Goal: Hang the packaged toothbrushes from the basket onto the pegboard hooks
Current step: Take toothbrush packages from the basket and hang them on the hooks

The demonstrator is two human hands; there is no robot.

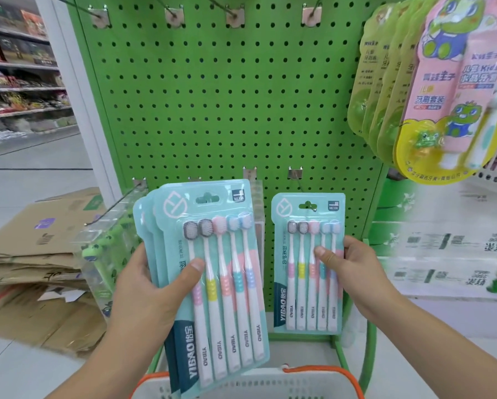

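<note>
Head view: left hand [143, 286] grips a fanned stack [212, 272] of toothbrush packs, thumb curled over the front pack, fingers hidden behind. How many packs the stack holds cannot be told; three or so edges show at its left side. Its lower end overlaps the basket [247, 384], whose rim is cut off by the bottom frame edge.

Right hand [353, 266] pinches a single pack [309, 263], thumb on the front, fingers wrapped behind its right edge. That pack's hang slot sits on a hook [304, 191] of the pegboard [227, 110]; the hook tip shows through the slot.

Kids' sets [442, 90] hang at upper right, blurred and partly cropped. Clear boxes [106, 249] hang at left, contents indistinct. Flattened cardboard [37, 249] lies on the floor.
</note>
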